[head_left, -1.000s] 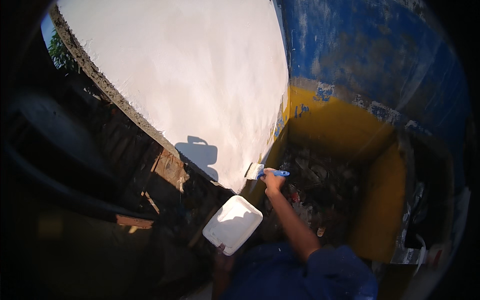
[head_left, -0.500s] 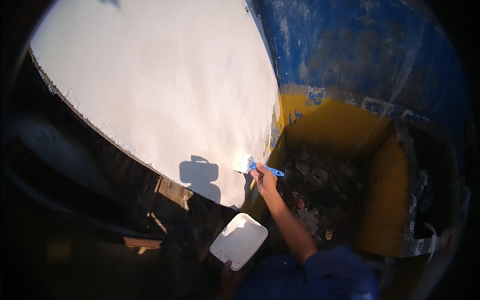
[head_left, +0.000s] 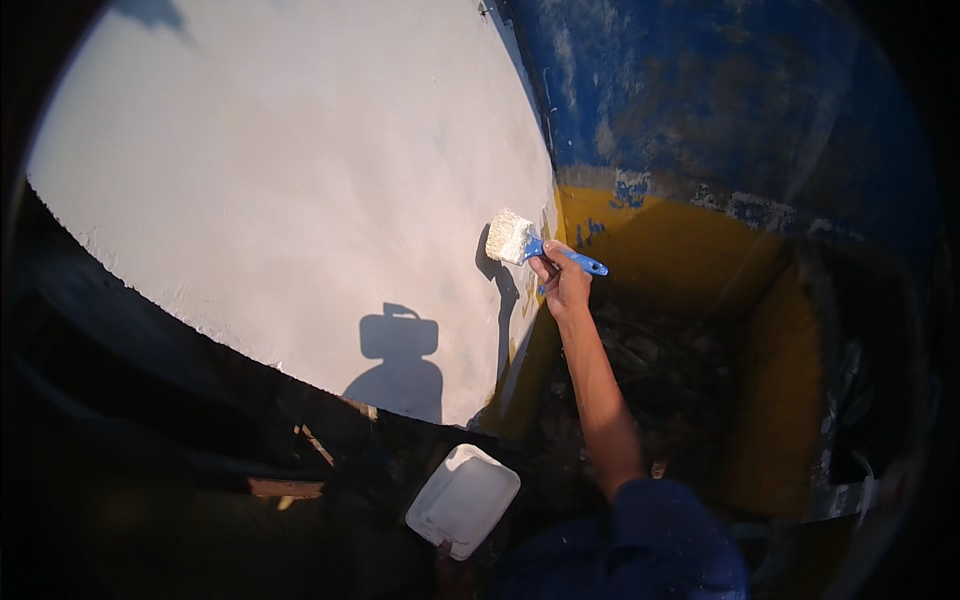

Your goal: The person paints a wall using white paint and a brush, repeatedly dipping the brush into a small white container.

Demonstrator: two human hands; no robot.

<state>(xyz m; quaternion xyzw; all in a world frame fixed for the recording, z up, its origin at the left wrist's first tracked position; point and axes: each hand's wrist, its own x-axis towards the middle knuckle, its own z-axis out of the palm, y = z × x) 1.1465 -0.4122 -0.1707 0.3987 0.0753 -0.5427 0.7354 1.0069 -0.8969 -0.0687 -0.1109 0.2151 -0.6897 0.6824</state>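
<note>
The blue-handled paintbrush is laid bristles-first on the white wall near its right edge, gripped by the right hand, so the step is coating that edge; next seems to call for a steady stroke beside the yellow-and-blue wall. The left hand, mostly hidden, holds a white paint tray low.

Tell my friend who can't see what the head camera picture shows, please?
A person's right hand holds a blue-handled paintbrush with white bristles against a big white wall, right by its edge. Lower down, the left hand, mostly in shadow, holds a white plastic tub. Beside the white wall stands a blue and yellow wall.
</note>
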